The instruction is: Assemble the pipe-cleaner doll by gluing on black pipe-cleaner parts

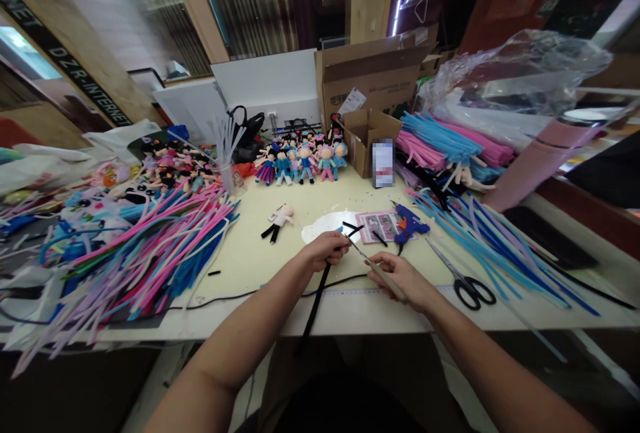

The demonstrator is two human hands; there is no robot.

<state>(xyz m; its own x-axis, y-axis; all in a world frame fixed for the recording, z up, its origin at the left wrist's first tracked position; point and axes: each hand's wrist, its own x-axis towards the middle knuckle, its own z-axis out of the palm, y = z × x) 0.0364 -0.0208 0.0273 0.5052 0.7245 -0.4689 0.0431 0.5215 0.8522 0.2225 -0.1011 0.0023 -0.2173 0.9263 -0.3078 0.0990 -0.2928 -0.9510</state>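
My left hand [330, 250] pinches a black fuzzy stem [316, 303], whose long end hangs down past the table's front edge. In my right hand [400, 280] is a slim tool with a narrow metal tip and a pale handle [389, 281]; its exact kind is unclear. The tip reaches up to my left fingertips. Just beyond them, short black stem pieces [353, 228] lie crossed over a white glossy patch [325, 225]. A small doll with a white top and black legs [279, 221] lies to the left.
Right of my hands are a blue glue gun [411, 221], a printed card [377, 225] and black-handled scissors [473, 292]. Colourful fuzzy stems [165, 246] are heaped at left, more [480, 240] at right. Finished dolls [305, 161] stand at the back near cardboard boxes [367, 133].
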